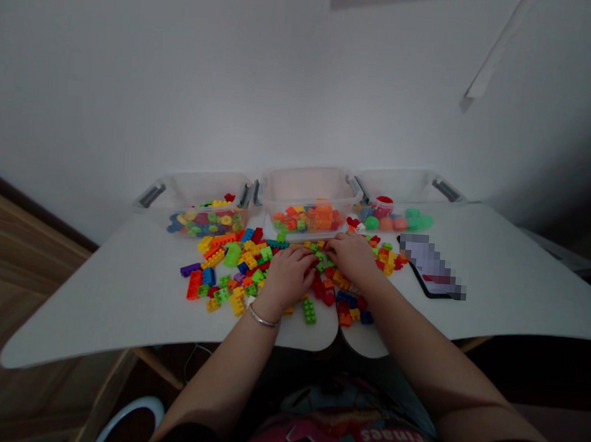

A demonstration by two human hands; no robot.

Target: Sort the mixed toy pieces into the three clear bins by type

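A wide pile of toy building bricks [248, 259] in many colours lies on the white table in front of me. My left hand [292, 273], with a bracelet at its wrist, rests low over the middle of the pile, fingers curled inward. Close to its fingertips are dark red bricks [320, 286]. Just to the right, my right hand [352, 254] reaches into the pile with bent fingers, beside some green bricks [320, 256]. What lies between the fingertips of either hand is too small and dark to make out. A green brick [309, 311] sits below my left hand.
Three clear plastic bins stand along the wall: the left bin [198, 182] and middle bin [308, 182] hold assorted bricks, the right bin [402, 184] holds green and orange round pieces and a red cup-like item. A phone [430, 266] lies right of the pile. A seam divides the tabletop [502, 280].
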